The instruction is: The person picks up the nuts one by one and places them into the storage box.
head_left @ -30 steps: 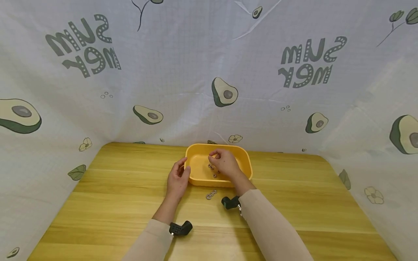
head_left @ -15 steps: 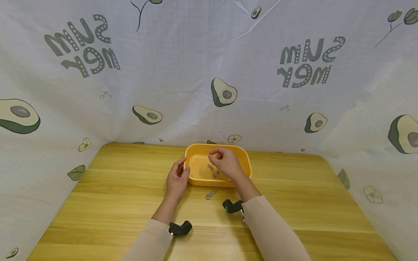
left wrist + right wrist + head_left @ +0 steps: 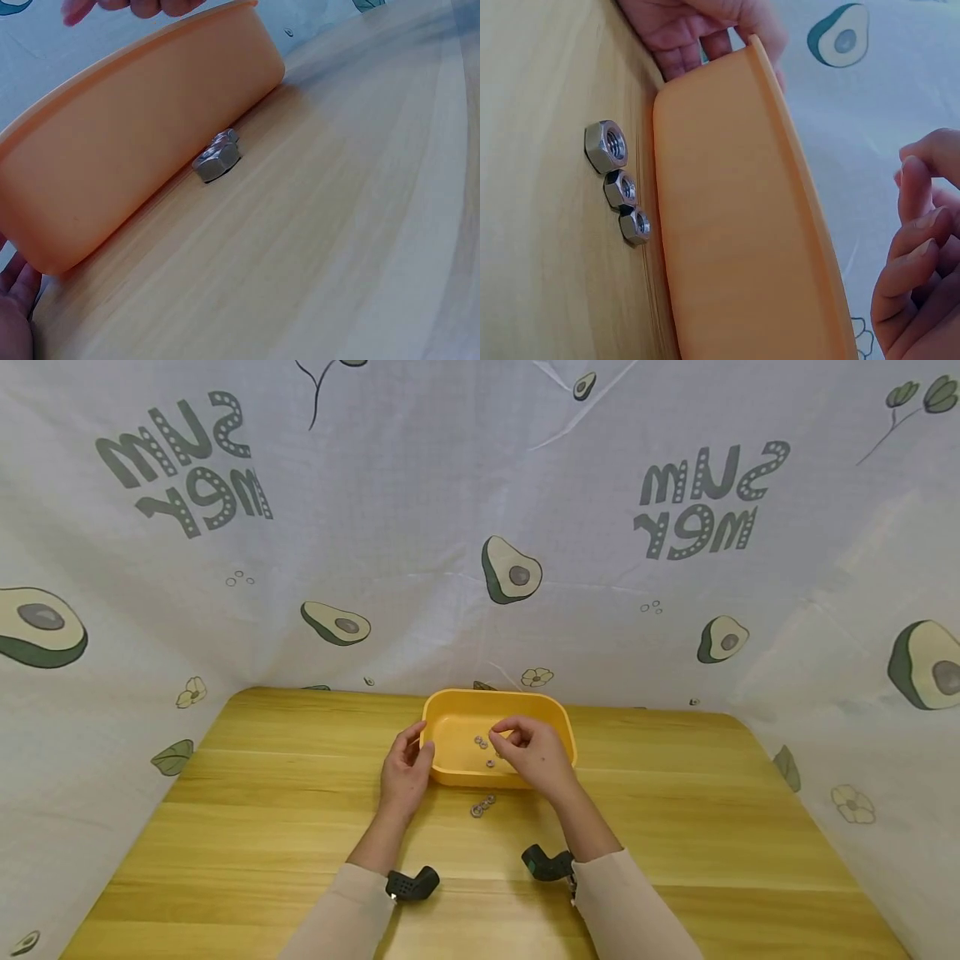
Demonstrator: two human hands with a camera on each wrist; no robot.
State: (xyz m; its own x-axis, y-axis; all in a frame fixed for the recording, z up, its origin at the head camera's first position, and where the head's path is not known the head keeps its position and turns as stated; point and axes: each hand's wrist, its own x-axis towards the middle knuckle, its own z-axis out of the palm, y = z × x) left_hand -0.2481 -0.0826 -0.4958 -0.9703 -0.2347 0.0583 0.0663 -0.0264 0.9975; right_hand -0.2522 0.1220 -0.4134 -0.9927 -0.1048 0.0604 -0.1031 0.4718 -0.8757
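Note:
A yellow plastic box [image 3: 480, 780] stands on the table, looking orange in both wrist views. My left hand [image 3: 405, 779] rests against its left end, with relaxed fingers and thumb at the rim. Above the box's right half is my right hand [image 3: 538, 758], its thumb and index fingertips together and the other fingers curled. Whether a small thing sits between those fingertips cannot be seen. Several small metal nuts [image 3: 490, 763] lie on the box floor, partly behind the right hand. Outside the front wall, three hex nuts [image 3: 606, 146] form a row from large to small.
The wooden table [image 3: 300, 827] reaches a white curtain [image 3: 420, 510] printed with avocados at the back and sides. A black wrist camera [image 3: 412, 884] sits on the left wrist, another camera [image 3: 547, 863] on the right.
My right hand has drawn back toward me and slightly to the right, still above the box. My left hand keeps its place at the box, and the row of nuts is unchanged.

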